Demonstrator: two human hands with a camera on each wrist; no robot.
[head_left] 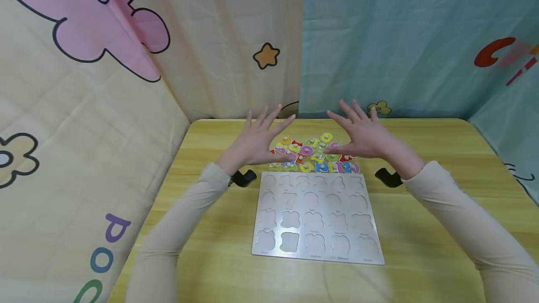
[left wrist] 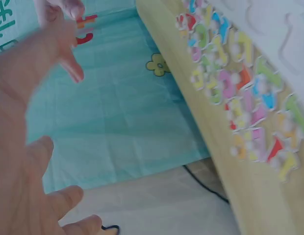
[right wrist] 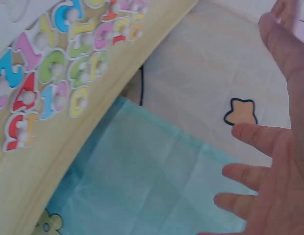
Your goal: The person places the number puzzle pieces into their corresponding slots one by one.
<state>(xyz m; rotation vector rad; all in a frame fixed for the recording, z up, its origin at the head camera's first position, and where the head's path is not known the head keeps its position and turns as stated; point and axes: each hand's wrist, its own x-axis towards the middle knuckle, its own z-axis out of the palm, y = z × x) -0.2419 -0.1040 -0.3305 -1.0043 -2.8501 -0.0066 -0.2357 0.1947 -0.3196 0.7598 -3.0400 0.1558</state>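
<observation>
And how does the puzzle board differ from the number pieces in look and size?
The puzzle board is one broad, pale sheet; the number pieces are small and brightly coloured. The board has recesses, whereas the pieces carry knobs. Both rest on the wooden table.

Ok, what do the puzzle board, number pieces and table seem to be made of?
Puzzle board: probably painted wood or fibreboard, satin whitish, catching a soft glare.
Number pieces: perhaps painted wood, possibly plastic; flat bright colours, pale edges and knobs.
Table: wood or laminate, showing yellowish grain and faint sheen.
</observation>
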